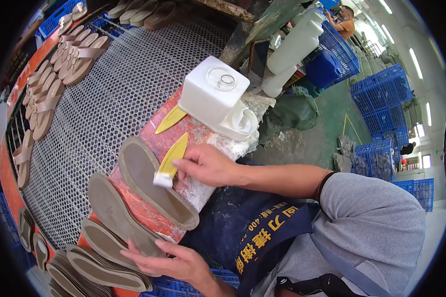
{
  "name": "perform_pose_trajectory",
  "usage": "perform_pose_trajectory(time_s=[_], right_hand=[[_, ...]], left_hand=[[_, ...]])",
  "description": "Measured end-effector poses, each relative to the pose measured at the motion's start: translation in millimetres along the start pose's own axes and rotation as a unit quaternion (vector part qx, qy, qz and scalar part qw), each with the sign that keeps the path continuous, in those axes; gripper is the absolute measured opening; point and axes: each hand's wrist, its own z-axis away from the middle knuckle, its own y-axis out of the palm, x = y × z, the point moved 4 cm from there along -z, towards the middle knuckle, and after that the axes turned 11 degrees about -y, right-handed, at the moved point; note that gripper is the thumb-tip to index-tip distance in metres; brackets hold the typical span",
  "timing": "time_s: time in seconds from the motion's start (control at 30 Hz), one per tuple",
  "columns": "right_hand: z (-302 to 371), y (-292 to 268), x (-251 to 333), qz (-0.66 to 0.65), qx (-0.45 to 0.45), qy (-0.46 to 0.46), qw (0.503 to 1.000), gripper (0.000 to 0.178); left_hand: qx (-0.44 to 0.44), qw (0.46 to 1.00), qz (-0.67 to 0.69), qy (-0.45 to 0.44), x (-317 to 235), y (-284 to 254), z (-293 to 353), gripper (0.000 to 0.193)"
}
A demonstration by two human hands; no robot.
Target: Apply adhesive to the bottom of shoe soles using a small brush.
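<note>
My right hand (pixel 203 164) is closed around a flat, leaf-shaped yellow brush handle (pixel 174 154). The brush's white tip (pixel 163 180) is over a grey-brown shoe sole (pixel 148 173) that lies on the red, white-smeared work surface (pixel 205 138). My left hand (pixel 171 262) is spread with its fingers apart, at the near ends of other soles. The closest of these is a long grey-brown sole (pixel 111 205), with a rimmed sole (pixel 104 237) beside it. Further ahead stands a white plastic jug (pixel 215 89), and a second yellow handle (pixel 171 120) sticks out beside it.
A perforated metal surface (pixel 134 69) stretches to the left, edged by rows of beige thong sandals (pixel 49 106). Stacked soles (pixel 79 274) lie at the lower left. White jugs (pixel 297 44) and a blue container (pixel 323 68) stand beyond. Blue crates (pixel 381 91) are stacked right; a person (pixel 343 24) is far off.
</note>
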Motion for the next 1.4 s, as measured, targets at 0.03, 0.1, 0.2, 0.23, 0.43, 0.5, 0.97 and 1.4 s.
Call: perform_pose_trajectory(time_s=[0.03, 0.1, 0.2, 0.23, 0.43, 0.5, 0.97, 1.4], right_hand=[[-9, 1, -1, 0.002, -0.002, -0.004, 1.000, 0.028], [-26, -1, -2, 0.073, -0.066, -0.002, 0.995, 0.030], [-49, -3, -2, 0.143, -0.131, -0.001, 0.981, 0.032], [-56, -2, -3, 0.131, -0.120, 0.001, 0.984, 0.032], [-93, 2, -5, 0.068, -0.112, 0.011, 0.991, 0.032], [-102, 2, -5, 0.040, -0.137, 0.018, 0.990, 0.032], [-145, 24, 1, 0.057, 0.110, -0.032, 0.992, 0.033], [-146, 55, 5, 0.073, 0.270, -0.145, 0.949, 0.034]], left_hand=[[-0.002, 1.000, 0.004, 0.003, -3, 4, -1, 0.070], [0.035, 0.999, 0.008, 0.004, -8, 18, 0, 0.074], [0.072, 0.997, 0.013, 0.008, -16, 39, 1, 0.079], [0.081, 0.997, 0.004, 0.015, -19, 46, 1, 0.082], [0.101, 0.992, -0.058, 0.055, -22, 71, -3, 0.097], [0.097, 0.988, -0.093, 0.075, -19, 74, -3, 0.102], [0.117, 0.992, -0.049, 0.021, -14, 66, -10, 0.103], [0.107, 0.994, -0.022, 0.001, -9, 65, -7, 0.103]])
